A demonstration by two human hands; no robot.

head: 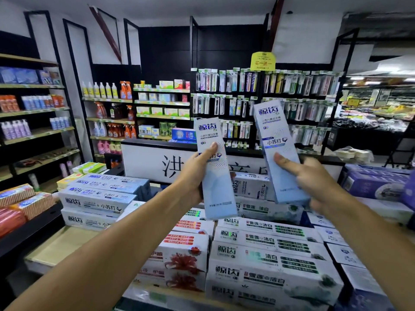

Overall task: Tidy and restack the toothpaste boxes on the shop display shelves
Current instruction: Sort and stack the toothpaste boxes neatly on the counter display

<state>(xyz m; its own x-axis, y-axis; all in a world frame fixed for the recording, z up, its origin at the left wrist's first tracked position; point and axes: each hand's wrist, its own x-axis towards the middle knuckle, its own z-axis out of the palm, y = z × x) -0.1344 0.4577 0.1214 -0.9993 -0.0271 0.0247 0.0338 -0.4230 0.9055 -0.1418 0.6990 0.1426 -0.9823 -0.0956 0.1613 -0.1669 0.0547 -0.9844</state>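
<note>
We hold two pale blue toothpaste boxes upright in the air above the stacked display: our left hand (195, 173) grasps the left box (214, 167) around its middle, thumb pressed on the printed front and fingers hidden behind. Our right hand (314, 179) clasps the right box (278, 151) near its lower half, thumb on the front face, the box tilted slightly leftward at its top. Both boxes hang clear of the white stacks (267, 248) below.

Both forearms are bare right down to the wrists. The left hand (195, 173) and the right hand (314, 178) wear no gloves. No ring, watch or bracelet shows on either.
</note>
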